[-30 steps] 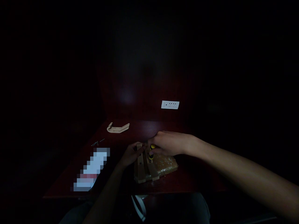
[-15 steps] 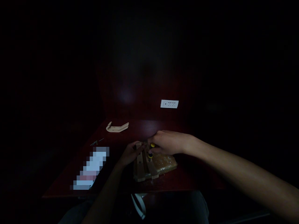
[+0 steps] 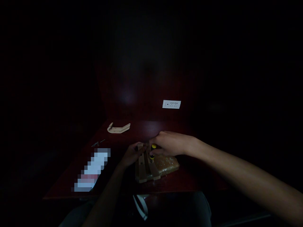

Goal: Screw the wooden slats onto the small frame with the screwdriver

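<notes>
Two pale wooden strips (image 3: 142, 171) lie side by side on top of a brown block (image 3: 169, 164) in shiny clear wrapping, near the front edge of the dark red bench (image 3: 196, 183); a dark gap runs between them, and whether they are joined at the far end cannot be told. A black and yellow screwdriver (image 3: 153, 147) stands roughly upright over the right-hand strip, its lower end at the wood, though the tip is too small and dim to make out. The right hand (image 3: 168, 143) is closed around its handle, reaching in from the right. The left hand (image 3: 131, 155) is wrapped narrowly about the far end of the strips, its fingers lying across the wood. Past the hands, towards the back left, a curved wooden piece (image 3: 119, 129) rests on the bench, one end hooked upward. Nearer on that side are a few thin screws (image 3: 95, 144), and just in front of them a bright, pixelated flat object (image 3: 92, 170). A white socket panel (image 3: 171, 104) is set in the dark red wall (image 3: 139, 110) behind.
</notes>
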A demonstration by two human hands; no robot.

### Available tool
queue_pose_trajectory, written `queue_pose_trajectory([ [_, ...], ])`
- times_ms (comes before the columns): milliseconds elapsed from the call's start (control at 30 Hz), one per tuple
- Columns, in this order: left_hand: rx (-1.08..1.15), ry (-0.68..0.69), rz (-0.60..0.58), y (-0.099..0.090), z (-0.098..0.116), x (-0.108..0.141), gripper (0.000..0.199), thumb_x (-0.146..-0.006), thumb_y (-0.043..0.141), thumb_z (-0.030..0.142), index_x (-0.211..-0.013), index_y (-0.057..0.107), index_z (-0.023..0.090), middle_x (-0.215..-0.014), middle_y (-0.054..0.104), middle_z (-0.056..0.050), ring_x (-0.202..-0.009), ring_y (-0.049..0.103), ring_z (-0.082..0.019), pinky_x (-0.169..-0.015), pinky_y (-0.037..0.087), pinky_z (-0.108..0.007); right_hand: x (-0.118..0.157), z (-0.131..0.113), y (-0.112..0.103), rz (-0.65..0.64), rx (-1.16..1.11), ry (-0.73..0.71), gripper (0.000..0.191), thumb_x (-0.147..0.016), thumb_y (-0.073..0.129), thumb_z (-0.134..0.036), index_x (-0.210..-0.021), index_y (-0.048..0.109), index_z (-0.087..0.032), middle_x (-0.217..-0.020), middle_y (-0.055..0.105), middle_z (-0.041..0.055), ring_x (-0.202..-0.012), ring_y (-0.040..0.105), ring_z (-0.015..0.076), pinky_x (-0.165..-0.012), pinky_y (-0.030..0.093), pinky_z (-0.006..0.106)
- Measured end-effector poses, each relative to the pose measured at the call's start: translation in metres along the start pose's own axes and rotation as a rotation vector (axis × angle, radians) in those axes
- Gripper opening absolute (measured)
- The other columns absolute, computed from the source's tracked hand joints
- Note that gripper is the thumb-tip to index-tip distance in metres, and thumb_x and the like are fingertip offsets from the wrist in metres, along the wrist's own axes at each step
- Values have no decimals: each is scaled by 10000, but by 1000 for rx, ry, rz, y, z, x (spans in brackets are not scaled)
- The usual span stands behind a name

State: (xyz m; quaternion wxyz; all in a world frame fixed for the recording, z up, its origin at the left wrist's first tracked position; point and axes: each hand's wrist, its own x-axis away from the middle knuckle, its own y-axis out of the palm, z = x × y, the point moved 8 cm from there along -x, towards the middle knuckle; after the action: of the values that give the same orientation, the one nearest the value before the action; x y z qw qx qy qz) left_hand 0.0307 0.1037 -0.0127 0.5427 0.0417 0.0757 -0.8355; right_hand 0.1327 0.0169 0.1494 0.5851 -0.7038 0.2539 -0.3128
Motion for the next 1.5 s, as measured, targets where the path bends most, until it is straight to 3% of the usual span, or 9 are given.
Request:
queue_pose_trajectory([
  [133, -5, 0, 8, -1, -3, -1, 368, -773, 715, 492, -904, 680, 150, -813, 683, -15, -733, 620, -182, -668, 465, -258, -1, 2, 4, 13, -5, 5, 383, -938, 527, -471, -1148, 671, -184, -923, 722, 92, -784, 669, 199, -666, 463, 283],
  [400, -7, 5, -2, -1, 3, 1, 355, -785, 720, 467, -926, 687, 143, -846, 693, -35, -779, 633, -194, -700, 473, -267, 0, 2, 7, 27, -110, -47, 291, -937, 541, -381, -1118, 658, -185, -884, 711, 49, -718, 631, 148, -616, 434, 243],
  [700, -5, 46, -63, -1, -2, -1, 388, -819, 698, 423, -1087, 658, 145, -1001, 705, -71, -918, 652, -228, -812, 491, -305, -6, 3, 9, 51, 67, 10, 382, -947, 491, -484, -1023, 678, -159, -816, 707, 89, -667, 638, 187, -566, 398, 276],
  [900, 29, 26, -32, -1, 6, 6, 521, -818, 698, 434, -1245, 559, 171, -1108, 685, -85, -1008, 646, -247, -869, 497, -336, -4, 5, 15, 60, -166, -51, 165, -892, 599, -296, -1006, 661, -194, -854, 707, 18, -711, 634, 137, -619, 427, 227],
  [1033, 8, 14, -18, 3, 15, 16, 580, -781, 739, 429, -1264, 529, 185, -1179, 665, -85, -1071, 631, -256, -905, 498, -347, -4, 4, 15, 71, -275, -93, 127, -883, 605, -241, -984, 654, -183, -837, 689, -7, -698, 618, 107, -618, 428, 198],
  [1167, -10, 1, -21, 9, 15, 24, 539, -738, 779, 410, -1170, 567, 166, -1120, 686, -81, -1035, 648, -256, -888, 513, -349, -2, 6, 14, 38, -172, -11, 179, -893, 594, -303, -1012, 661, -187, -827, 697, 22, -678, 628, 134, -562, 412, 214],
  [1367, 3, -76, 134, 9, 9, 40, 505, -728, 782, 402, -1126, 589, 157, -1085, 711, -85, -1013, 670, -257, -860, 530, -340, -1, 1, 18, -54, 60, 64, 296, -927, 551, -362, -1107, 672, -160, -911, 720, 122, -757, 682, 225, -603, 461, 290],
  [1500, 55, -99, 166, 12, 7, 47, 519, -729, 777, 410, -1146, 592, 161, -1089, 720, -94, -995, 685, -268, -843, 544, -354, -1, -1, 19, -89, 111, 107, 338, -929, 533, -373, -1161, 631, -149, -947, 717, 150, -779, 689, 256, -599, 472, 316],
])
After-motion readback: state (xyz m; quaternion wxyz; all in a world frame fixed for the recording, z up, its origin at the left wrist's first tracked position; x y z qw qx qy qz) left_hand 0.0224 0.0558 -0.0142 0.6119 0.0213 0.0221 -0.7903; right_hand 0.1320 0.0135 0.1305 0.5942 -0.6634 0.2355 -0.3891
